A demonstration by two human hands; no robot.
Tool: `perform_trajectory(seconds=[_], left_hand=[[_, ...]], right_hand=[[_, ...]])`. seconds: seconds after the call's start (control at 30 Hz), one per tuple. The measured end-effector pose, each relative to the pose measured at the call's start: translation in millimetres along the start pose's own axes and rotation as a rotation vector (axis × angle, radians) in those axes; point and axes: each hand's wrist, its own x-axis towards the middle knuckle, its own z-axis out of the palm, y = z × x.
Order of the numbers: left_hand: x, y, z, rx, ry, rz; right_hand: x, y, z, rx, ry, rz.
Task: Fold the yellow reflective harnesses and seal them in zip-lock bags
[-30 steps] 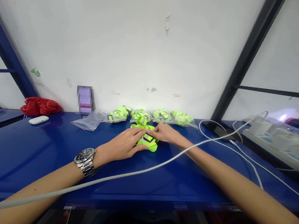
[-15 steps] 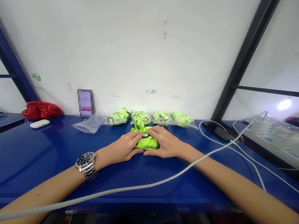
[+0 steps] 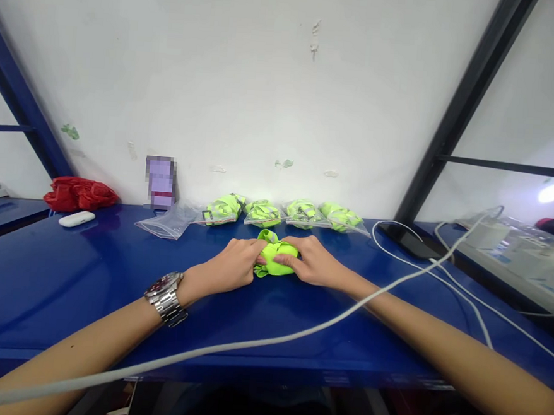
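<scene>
A bundled neon-yellow reflective vest (image 3: pixel 280 266) is held between my two hands over the middle of the blue table. My left hand (image 3: pixel 235 263), with a metal watch on its wrist, grips the bundle's left side, fingers curled. From the right, my right hand (image 3: pixel 318 261) pinches it, thumb across the front. A loop of strap sticks up at the top of the bundle. Behind it, against the wall, lie several clear zip bags with similar yellow bundles, one of them a bagged bundle (image 3: pixel 224 209). An unfilled clear zip bag (image 3: pixel 169 220) lies left of these.
A white cable (image 3: pixel 267 341) crosses in front of my forearms. At the left are a red bundle (image 3: pixel 79 194) and a white earbud case (image 3: pixel 77 219). One phone (image 3: pixel 160 183) leans on the wall; a black phone (image 3: pixel 410 241) lies right. White chargers (image 3: pixel 532 254) stand farther right.
My hands have gone from pressing around the bundle on the table to gripping it with curled fingers. The bundle has turned so a smoother side faces me. The view has shifted slightly.
</scene>
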Motion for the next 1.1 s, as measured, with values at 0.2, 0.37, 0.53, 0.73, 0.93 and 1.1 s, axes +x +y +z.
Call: perform_trajectory(seconds=[0.2,0.37,0.53,0.73,0.93,1.1], left_hand=[[13.3,-4.8,-14.5,-0.180,-0.132,-0.050],[22.0,-18.6,-12.2,-0.128,-0.117,-0.068],[23.5,-32.6,1.1,-0.067,-0.025,-0.082],[9.5,-21.4,3.5,0.029,0.117,0.111],[0.2,-12.9,-3.5,0.140,-0.022,0.142],[14.5,-18.4,-4.5,0.259,-0.090,0.205]], right_hand=[[9.5,-5.7,-7.0,0.248,-0.081,0.198],[30.4,-6.1,-10.6,0.230,-0.120,0.421],[48.7,-0.1,-10.5,0.140,-0.168,0.501],[50.3,10.2,-5.4,0.056,-0.160,0.506],[52.4,16.6,-1.5,0.023,-0.170,0.523],[49.8,19.5,2.4,-0.032,-0.190,0.517]])
